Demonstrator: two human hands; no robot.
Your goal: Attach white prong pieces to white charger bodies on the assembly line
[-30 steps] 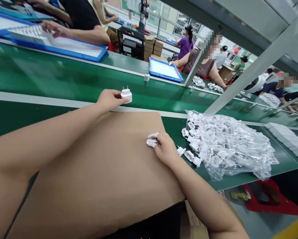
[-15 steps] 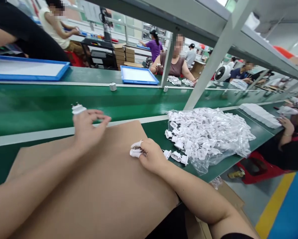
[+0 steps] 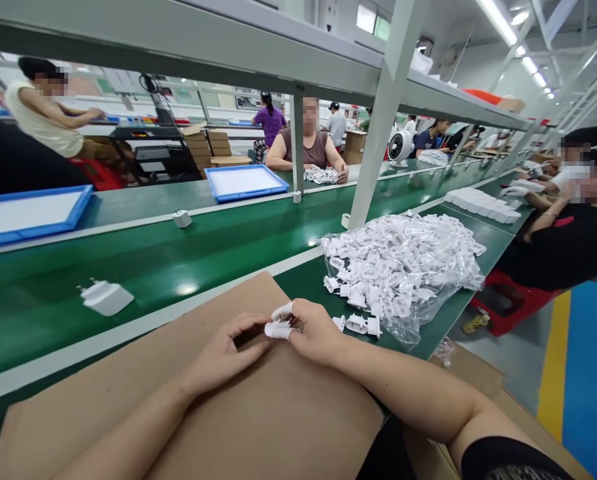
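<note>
Over a brown cardboard sheet (image 3: pixel 218 400), my two hands meet at the fingertips. White finger covers wrap the thumb and a finger of my right hand (image 3: pixel 316 333), which are pinched together; whatever lies between them is too small and hidden to name. My left hand (image 3: pixel 228 353) has its fingers and thumb curved in against those covered tips. A white plug charger (image 3: pixel 109 298) with two pins lies on the green belt (image 3: pixel 178 280), left of and beyond my left hand. Right of my right hand are loose white plug parts (image 3: pixel 357 325).
A clear plastic bag (image 3: pixel 403 267) heaped with white plug parts lies at right, near a slanted grey post (image 3: pixel 378 127). Stacked white pieces (image 3: pixel 483 205) stand farther along. Blue-rimmed trays (image 3: pixel 246 183) sit across the belt. Co-workers sit opposite and at right.
My left hand has let go of the charger, leaving it on the belt, and has come back to the right hand's fingertips. The view has turned slightly right.
</note>
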